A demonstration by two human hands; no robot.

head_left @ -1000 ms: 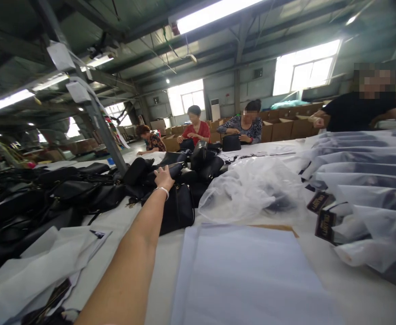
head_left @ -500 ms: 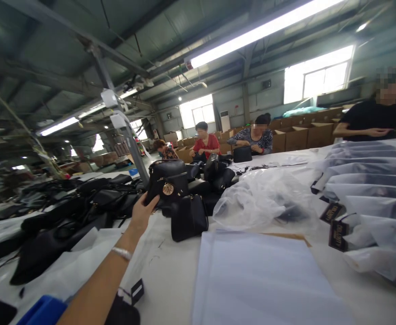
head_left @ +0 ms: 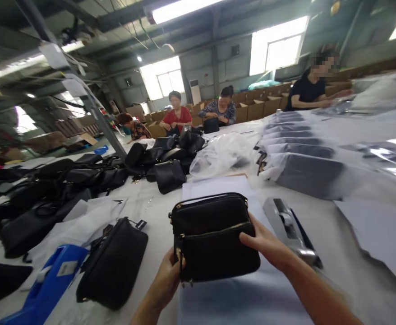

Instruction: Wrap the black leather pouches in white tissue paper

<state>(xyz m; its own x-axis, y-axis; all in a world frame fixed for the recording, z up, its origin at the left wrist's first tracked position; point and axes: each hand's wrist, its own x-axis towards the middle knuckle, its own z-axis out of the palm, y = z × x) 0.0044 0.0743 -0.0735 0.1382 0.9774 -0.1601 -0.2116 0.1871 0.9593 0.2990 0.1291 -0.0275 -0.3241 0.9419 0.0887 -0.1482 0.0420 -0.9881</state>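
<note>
A black bag (head_left: 214,239) with gold zips is held up above pale sheets (head_left: 218,185) on the white table. At the bag's lower left side, my left hand (head_left: 169,273) grips the edge near a gold-coloured charm. My right hand (head_left: 260,237) holds the opposite side, its thumb on the front by the zip. Left of my hands lies another black bag (head_left: 115,264) with a dark tag. A blue tape dispenser (head_left: 54,280) is beside that bag, and a grey metallic dispenser (head_left: 289,228) lies to the right.
Black bags (head_left: 169,176) are heaped beyond my hands and across the left. A row of wrapped bags (head_left: 306,174) stands at the right, near crumpled clear plastic (head_left: 221,153). Several people sit or stand across the table, with cartons (head_left: 255,110) behind. A metal post (head_left: 106,131) rises at left.
The view has turned right and down. My left hand has come back from the heap with a black bag, and my right hand has come into view, holding it too.
</note>
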